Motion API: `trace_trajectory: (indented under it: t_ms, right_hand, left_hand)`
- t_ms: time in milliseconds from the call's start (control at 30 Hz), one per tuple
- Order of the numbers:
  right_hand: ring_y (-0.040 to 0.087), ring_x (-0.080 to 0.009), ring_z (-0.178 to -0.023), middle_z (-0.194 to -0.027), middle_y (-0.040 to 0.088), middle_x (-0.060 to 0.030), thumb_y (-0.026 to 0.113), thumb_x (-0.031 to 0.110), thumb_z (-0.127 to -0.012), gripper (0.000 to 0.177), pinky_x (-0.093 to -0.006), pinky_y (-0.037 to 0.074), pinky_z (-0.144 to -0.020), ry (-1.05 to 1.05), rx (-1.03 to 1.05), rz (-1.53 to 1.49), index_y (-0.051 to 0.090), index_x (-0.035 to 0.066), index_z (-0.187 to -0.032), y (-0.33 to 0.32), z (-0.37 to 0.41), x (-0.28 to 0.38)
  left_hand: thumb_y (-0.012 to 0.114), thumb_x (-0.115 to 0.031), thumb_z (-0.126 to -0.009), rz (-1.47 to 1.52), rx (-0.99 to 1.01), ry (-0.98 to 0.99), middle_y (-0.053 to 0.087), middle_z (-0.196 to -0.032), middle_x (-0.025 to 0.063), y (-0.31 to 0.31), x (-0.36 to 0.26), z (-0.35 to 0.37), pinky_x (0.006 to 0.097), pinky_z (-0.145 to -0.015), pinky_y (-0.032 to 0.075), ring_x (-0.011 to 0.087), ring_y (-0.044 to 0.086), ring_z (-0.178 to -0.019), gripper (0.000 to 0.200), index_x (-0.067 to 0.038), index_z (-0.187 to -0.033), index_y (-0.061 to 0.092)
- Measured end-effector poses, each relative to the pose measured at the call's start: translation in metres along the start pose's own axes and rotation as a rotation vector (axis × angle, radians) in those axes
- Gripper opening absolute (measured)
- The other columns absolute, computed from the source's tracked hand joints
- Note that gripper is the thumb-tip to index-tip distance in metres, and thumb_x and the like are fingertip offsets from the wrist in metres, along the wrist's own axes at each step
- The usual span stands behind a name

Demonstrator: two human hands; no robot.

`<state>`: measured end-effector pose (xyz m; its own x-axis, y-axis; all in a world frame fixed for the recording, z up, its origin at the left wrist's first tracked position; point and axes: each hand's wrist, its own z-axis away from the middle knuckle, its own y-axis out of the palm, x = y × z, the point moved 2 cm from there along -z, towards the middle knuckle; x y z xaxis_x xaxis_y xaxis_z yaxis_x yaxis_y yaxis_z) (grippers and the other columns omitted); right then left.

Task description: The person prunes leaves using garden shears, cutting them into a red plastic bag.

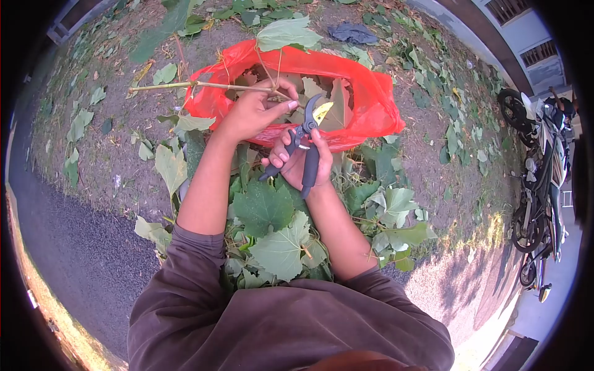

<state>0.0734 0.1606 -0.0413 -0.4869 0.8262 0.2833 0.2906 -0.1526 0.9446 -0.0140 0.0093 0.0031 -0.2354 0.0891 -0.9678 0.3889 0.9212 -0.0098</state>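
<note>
My left hand (263, 108) pinches a thin vine stem (204, 85) that stretches left and bears a large green leaf (288, 33) at its top. Black-handled pruning shears (307, 139) rest in my right hand (303, 161), with their blades parted and pointing up beside the left fingertips. Beneath both hands lies an open red plastic bag (377, 102), holding leaves (337, 105). Cut vines with broad green leaves (266, 207) are heaped between my forearms, against my body.
Loose leaves (80, 123) are scattered over the soil. A dark crumpled piece (352, 33) lies beyond the bag. Motorcycles (538, 179) stand at the right, near a building (526, 37). A paved strip (80, 247) runs along the lower left.
</note>
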Motion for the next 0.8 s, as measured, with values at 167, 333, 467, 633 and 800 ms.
trace_trajectory:
  t_ms: [167, 333, 467, 633, 800]
  right_hand:
    - [0.063, -0.0251, -0.078, -0.081, 0.059, -0.0082, 0.047, 0.052, -0.110, 0.047, -0.0511, 0.059, -0.092, 0.000, -0.013, 0.043, 0.059, 0.006, -0.108, -0.006, 0.000, 0.001]
    - [0.059, -0.0208, -0.068, -0.074, 0.054, -0.0040, 0.055, 0.046, -0.109, 0.038, -0.0474, 0.059, -0.088, -0.006, -0.094, -0.028, 0.057, 0.009, -0.102, -0.023, 0.002, 0.004]
    - [0.060, -0.0248, -0.080, -0.081, 0.055, -0.0067, 0.053, 0.049, -0.107, 0.042, -0.0500, 0.053, -0.097, -0.104, -0.153, -0.028, 0.057, 0.008, -0.105, -0.007, 0.000, 0.007]
    - [0.055, -0.0254, -0.091, -0.092, 0.052, -0.0068, 0.056, 0.056, -0.101, 0.049, -0.0528, 0.044, -0.108, -0.058, -0.054, 0.008, 0.054, 0.008, -0.110, 0.006, -0.003, 0.001]
    - [0.055, -0.0261, -0.093, -0.093, 0.052, -0.0077, 0.056, 0.055, -0.102, 0.049, -0.0532, 0.045, -0.109, -0.050, 0.022, -0.035, 0.051, 0.007, -0.113, 0.004, -0.001, 0.001]
  left_hand:
    - [0.071, -0.006, -0.102, -0.075, -0.002, -0.046, 0.067, -0.115, 0.0022, -0.002, 0.001, 0.000, 0.0346, -0.100, 0.059, 0.0134, 0.068, -0.112, 0.017, -0.004, -0.117, 0.065]
    - [0.072, -0.007, -0.102, -0.107, -0.029, -0.060, 0.068, -0.113, 0.0030, -0.005, 0.004, -0.002, 0.0355, -0.100, 0.060, 0.0139, 0.069, -0.112, 0.018, -0.003, -0.117, 0.064]
    - [0.072, -0.009, -0.103, -0.112, -0.042, -0.071, 0.068, -0.113, 0.0023, -0.009, 0.005, -0.005, 0.0366, -0.101, 0.059, 0.0149, 0.069, -0.114, 0.018, -0.003, -0.118, 0.064]
    - [0.072, -0.006, -0.102, -0.155, -0.044, -0.026, 0.067, -0.113, 0.0028, -0.006, 0.006, -0.004, 0.0330, -0.097, 0.058, 0.0136, 0.068, -0.109, 0.016, -0.002, -0.116, 0.064]
    - [0.071, -0.010, -0.103, -0.216, 0.002, -0.026, 0.069, -0.115, 0.0029, -0.006, 0.006, -0.002, 0.0362, -0.102, 0.058, 0.0142, 0.068, -0.113, 0.018, -0.003, -0.118, 0.066]
